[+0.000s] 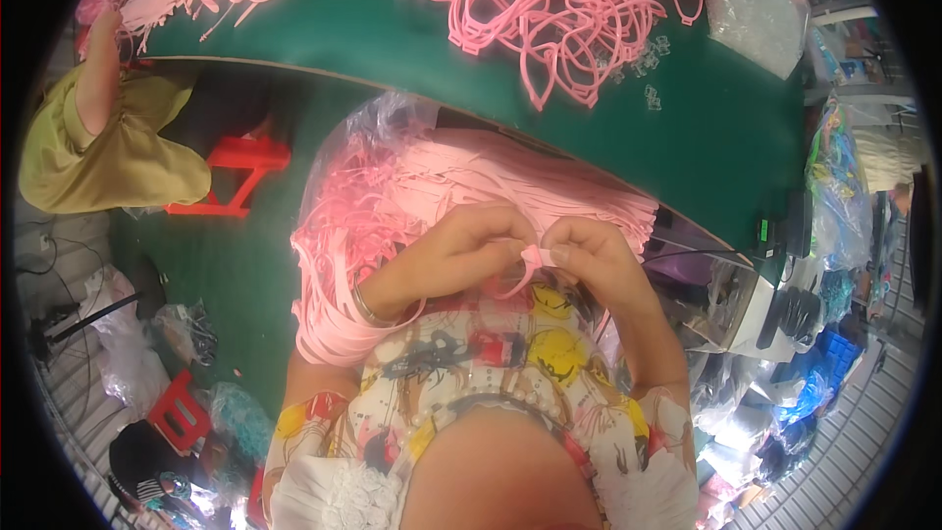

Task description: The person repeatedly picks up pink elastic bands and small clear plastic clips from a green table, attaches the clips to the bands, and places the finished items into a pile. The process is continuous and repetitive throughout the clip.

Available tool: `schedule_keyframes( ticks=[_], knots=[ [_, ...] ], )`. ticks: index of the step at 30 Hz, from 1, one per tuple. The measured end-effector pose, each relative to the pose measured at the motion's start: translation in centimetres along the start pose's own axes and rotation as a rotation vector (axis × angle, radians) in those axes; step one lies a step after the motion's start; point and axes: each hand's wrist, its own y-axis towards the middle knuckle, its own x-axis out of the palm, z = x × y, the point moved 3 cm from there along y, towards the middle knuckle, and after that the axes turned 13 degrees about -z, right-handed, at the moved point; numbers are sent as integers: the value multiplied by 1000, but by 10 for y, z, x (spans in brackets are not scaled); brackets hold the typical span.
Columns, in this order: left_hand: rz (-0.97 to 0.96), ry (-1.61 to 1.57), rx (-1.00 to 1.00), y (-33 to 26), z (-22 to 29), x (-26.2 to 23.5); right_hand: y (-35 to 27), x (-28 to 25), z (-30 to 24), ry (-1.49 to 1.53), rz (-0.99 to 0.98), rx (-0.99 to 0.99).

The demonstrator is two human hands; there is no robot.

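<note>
Close in front of my chest, my left hand [486, 247] and my right hand [596, 253] meet fingertip to fingertip. Both pinch a narrow pink strap [533, 257], and part of it curves down below the fingers. The fingertips partly hide the spot where the strap is gripped. A bracelet circles my left wrist, and a bundle of pink straps [334, 319] hangs over that forearm. Just beyond my hands lies a thick stack of flat, paler pink straps [530, 172]. A clear plastic bag [378, 123] with pink straps sits left of the stack.
The green table [711, 162] spans the far side, its edge slanting past the stack. On it are a tangled heap of looped pink straps [554, 15], small clear plastic pieces [650, 64] and a clear bag [756, 20]. Another person [118, 137] sits at far left near a red stool [240, 165].
</note>
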Motion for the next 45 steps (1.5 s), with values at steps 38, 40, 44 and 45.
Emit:
schedule_keyframes(
  ticks=[38, 40, 44, 45],
  knots=[
    [296, -205, -190, -25, -17, -21, 45, -33, 1, -401, -187, -299],
    [284, -228, -237, -27, -17, -22, 46, -35, -2, -428, -233, -312],
    [261, -177, -284, -34, -15, -27, 45, -37, -8, -422, -270, -277],
    [254, -163, -287, -34, -14, -26, 44, -35, -9, -388, -269, -271]
  ],
)
